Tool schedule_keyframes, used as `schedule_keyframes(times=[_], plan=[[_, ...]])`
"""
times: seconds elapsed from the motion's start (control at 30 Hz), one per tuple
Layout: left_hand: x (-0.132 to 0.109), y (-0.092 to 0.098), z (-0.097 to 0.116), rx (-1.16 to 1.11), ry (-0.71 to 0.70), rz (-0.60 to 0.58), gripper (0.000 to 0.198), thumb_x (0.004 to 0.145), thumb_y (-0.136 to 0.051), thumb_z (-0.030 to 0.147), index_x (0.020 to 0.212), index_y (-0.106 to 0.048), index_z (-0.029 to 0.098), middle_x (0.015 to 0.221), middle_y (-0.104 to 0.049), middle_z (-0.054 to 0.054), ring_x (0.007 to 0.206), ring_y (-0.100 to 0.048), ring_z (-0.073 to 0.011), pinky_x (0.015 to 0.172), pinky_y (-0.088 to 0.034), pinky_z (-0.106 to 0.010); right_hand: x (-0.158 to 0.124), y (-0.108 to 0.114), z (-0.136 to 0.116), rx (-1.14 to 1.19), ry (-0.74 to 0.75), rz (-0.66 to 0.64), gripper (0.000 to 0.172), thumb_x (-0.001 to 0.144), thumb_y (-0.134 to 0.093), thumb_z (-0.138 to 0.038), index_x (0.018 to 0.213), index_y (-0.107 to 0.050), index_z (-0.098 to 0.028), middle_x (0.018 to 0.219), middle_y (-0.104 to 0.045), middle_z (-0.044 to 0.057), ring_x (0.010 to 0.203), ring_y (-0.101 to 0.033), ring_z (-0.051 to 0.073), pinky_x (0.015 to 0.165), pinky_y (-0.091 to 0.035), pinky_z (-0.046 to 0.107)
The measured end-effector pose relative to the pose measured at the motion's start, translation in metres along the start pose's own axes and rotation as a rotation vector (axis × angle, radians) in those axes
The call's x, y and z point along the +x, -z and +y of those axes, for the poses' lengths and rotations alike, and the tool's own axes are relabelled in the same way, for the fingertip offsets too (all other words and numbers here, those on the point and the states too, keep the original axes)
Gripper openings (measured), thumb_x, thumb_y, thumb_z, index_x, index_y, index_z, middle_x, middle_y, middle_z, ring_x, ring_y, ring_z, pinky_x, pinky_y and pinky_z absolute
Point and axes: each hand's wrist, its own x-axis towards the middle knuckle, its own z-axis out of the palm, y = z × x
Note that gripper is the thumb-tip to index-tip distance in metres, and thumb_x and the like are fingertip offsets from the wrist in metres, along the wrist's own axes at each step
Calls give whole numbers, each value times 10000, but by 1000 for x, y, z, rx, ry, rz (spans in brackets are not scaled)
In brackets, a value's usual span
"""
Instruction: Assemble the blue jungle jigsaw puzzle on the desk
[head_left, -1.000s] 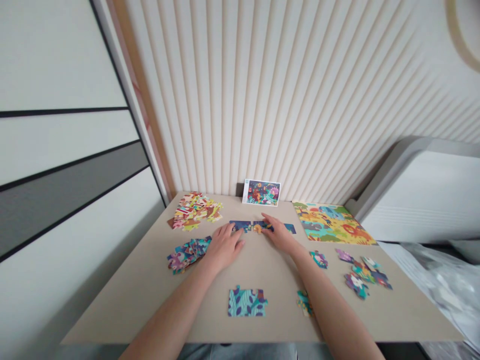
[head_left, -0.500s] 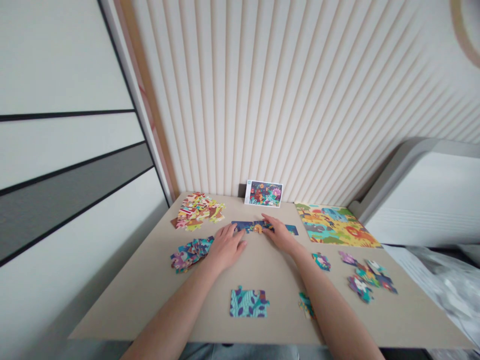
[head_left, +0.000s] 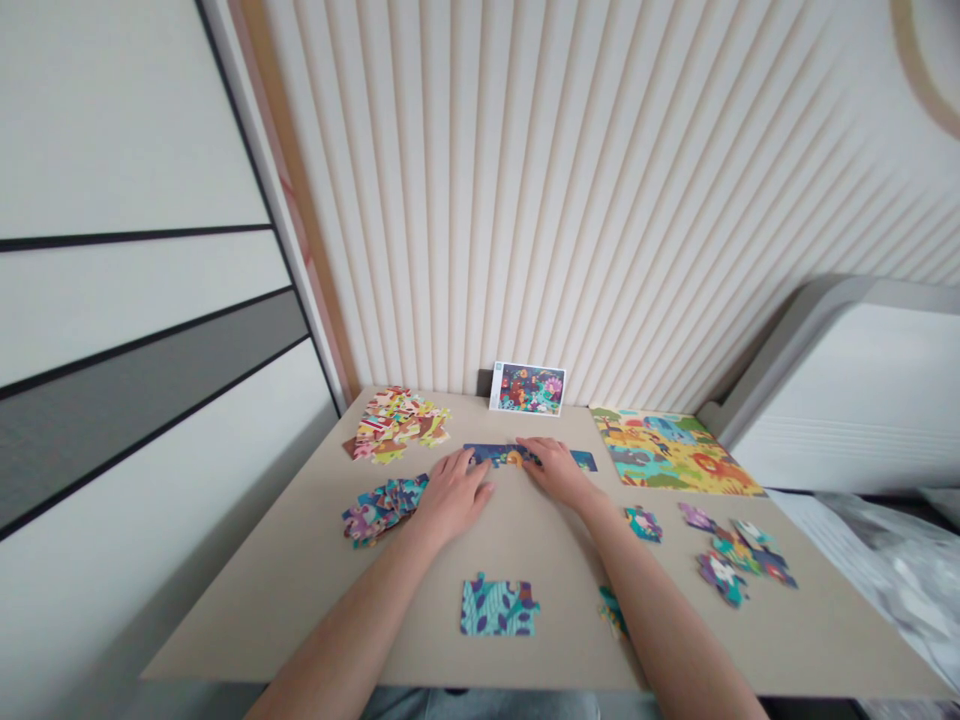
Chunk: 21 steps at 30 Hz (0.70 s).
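The left hand (head_left: 452,495) lies palm down and loosely open, its fingertips touching the left end of a dark-blue strip of flat jigsaw pieces (head_left: 495,453). The right hand (head_left: 559,472) curls over the strip's right part, fingers and thumb bent; whether it pinches or merely presses, I cannot tell. The narrow gap seen a second ago in the strip has closed, so these pieces now appear butted or joined. Right of the strip, past the hand, shows a dark-blue piece (head_left: 583,461); the hand hides whether they connect.

Left of the strip and nearer the person is a teal-and-purple heap of pieces (head_left: 382,508); left and farther back, a pink-and-yellow heap (head_left: 400,422). Behind the strip stands a white-bordered picture card (head_left: 528,389). To its right lies a yellow-and-green animal puzzle (head_left: 667,450); in front, a teal leaf-patterned block (head_left: 496,607) sits on the beige surface (head_left: 262,590).
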Motion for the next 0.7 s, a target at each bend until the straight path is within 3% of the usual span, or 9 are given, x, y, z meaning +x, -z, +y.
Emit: schedule_keyframes(times=[0.23,0.37,0.57,0.7], plan=[[0,0,0,-3,3,-10,445,1027,-439,439,1408,-565,246,1435,-516,-149,1335,-470,-316,1134,-356,-476,-4,4,-13,-15,76,4,295,994,-544,-256,1253,-685,-274,1268,-687,74,1198,-594,219,1049,-401,397],[0,0,0,-2,4,-11,441,1026,-440,442,1398,-574,248,1429,-521,-147,1330,-477,-314,1131,-360,-474,-8,6,-14,-7,90,1,304,992,-536,-241,1261,-674,-271,1248,-702,65,1185,-605,210,1056,-396,391],[0,1,0,-19,18,-21,438,1021,-449,435,1398,-575,253,1444,-515,-142,1337,-474,-316,1134,-356,-475,-18,15,16,-42,-71,31,407,939,-604,-329,1341,-631,-274,1328,-666,82,1257,-581,264,1091,-393,446],[0,1,0,-8,14,-17,436,1021,-446,436,1398,-576,260,1437,-523,-140,1335,-479,-317,1129,-358,-474,-23,13,37,25,-85,8,451,929,-615,-387,1370,-619,-288,1376,-643,78,1304,-564,264,1127,-390,449]])
